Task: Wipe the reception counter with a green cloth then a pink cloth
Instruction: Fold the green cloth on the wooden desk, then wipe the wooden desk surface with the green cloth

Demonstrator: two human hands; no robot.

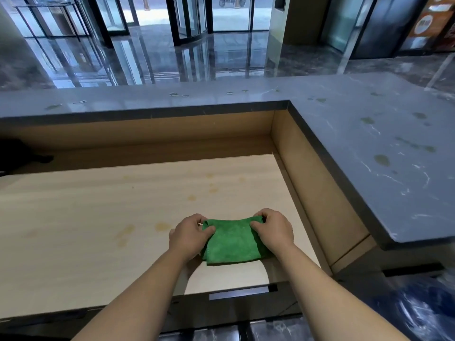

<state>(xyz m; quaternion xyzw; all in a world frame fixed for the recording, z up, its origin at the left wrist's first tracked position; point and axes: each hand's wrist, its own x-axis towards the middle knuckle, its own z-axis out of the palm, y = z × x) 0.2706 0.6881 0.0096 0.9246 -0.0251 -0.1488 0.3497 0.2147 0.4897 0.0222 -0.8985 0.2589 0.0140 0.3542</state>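
- Head view, looking down on a green cloth [232, 239], folded into a thick rectangular pad and lying flat on the pale wooden table [98, 217].
- Judged soft, light and limp: plush pile, rounded fold edges, nothing stiff in it. Likely to sag and fall open if lifted by a single corner.
- Probably grippy rather than slippery on the wood, so in need of some downward pressure to slide well. No risk of breakage.
- Best held at the two short ends, or pressed flat from above with a spread palm for wiping. The far corners, now in hand, good for squaring up the fold.
- Left hand [190, 236] at the cloth's left end, fingers curled over the far left corner, thumb lying on the pile: pinching the cloth.
- Right hand [273, 232] at the cloth's right end, mirrored: fingers hooked round the far right corner, thumb on top, clamped on the fabric.
- Bare forearms [147, 291] reaching in from the near side of the cloth in a narrow V, knuckles up.
- Yellowish stains [162, 226] left of and beyond the cloth, on the same wood, none touching it.
- Grey counter [357, 143] beyond and to the right of the cloth, a step higher, marked with greenish smears and droplets, well apart from the cloth.
- No pink cloth anywhere in sight.
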